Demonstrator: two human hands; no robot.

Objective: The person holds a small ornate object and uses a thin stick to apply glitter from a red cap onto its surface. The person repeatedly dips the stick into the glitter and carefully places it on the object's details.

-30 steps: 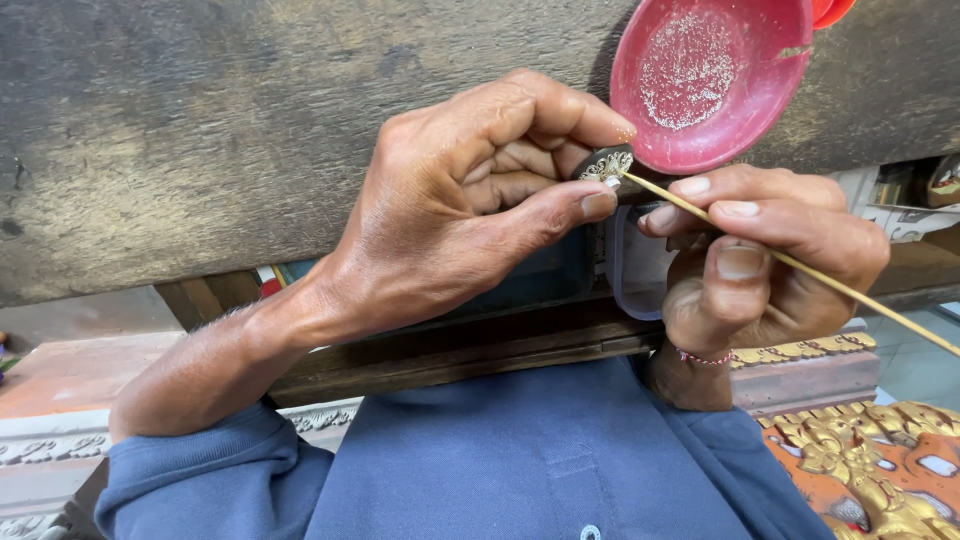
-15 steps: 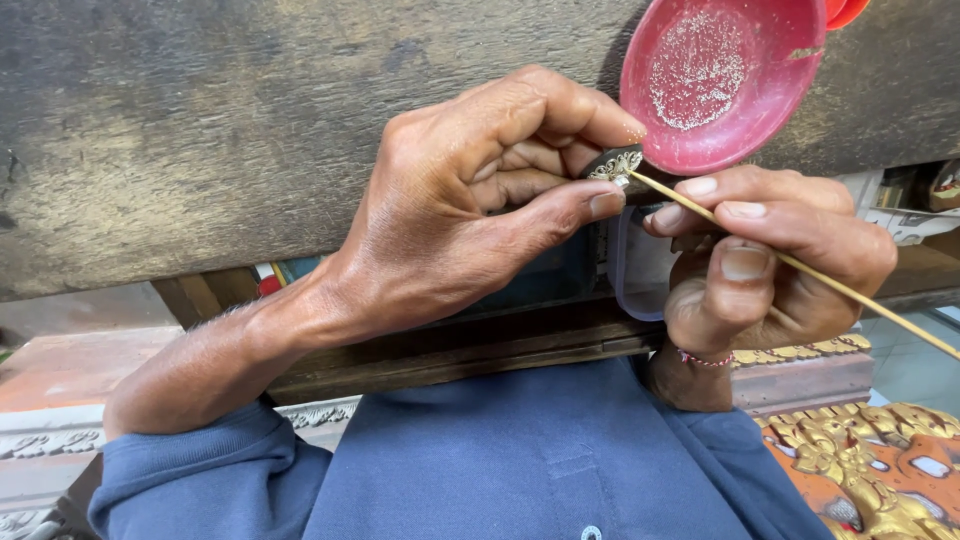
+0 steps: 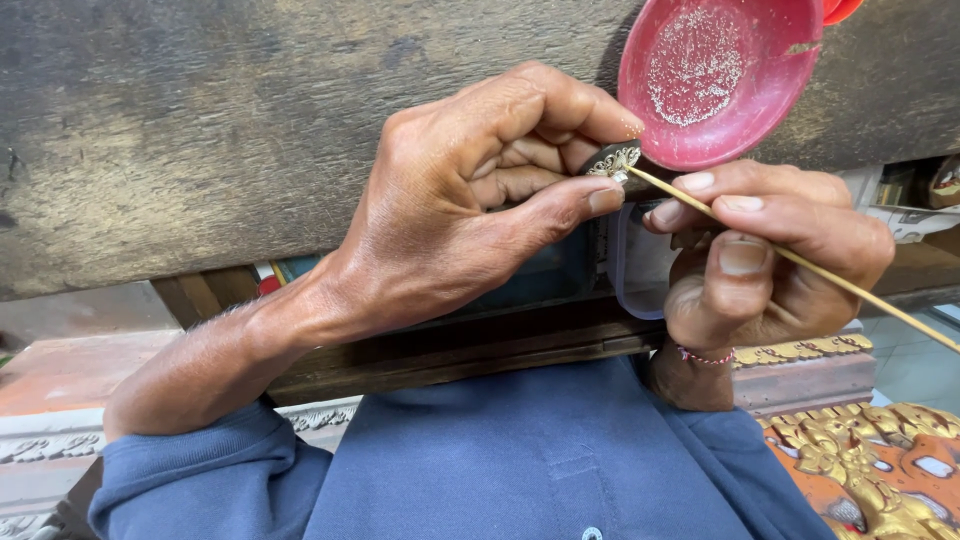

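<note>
From the head view, the left hand (image 3: 470, 200) pinches a small dark oval ornament (image 3: 612, 160) between the thumb and the forefinger, just below the rim of a red plastic dish (image 3: 720, 80). The other fingers of this hand are curled in behind it. The right hand (image 3: 770, 250) clamps a thin pale stick (image 3: 800, 260) between the thumb and the first fingers, like a pen, and the tip of the stick touches the ornament.

The ornament shows fine, lace-like silver or gold detail on part of its surface; how much of it is covered I cannot tell, it is too small. I judge the decoration is in progress, not complete, because the stick is at the piece and many grains remain in the dish.

The dish is smooth and round, with a patch of pale, sandy grains inside. It rests against a rough, grey, worn wooden board (image 3: 200, 120). Below are a blue shirt (image 3: 520, 470) of soft cloth, a thin beaded bracelet (image 3: 705, 356) at the right wrist, and carved gilded woodwork (image 3: 870, 460) with orange ground at the lower right.
</note>
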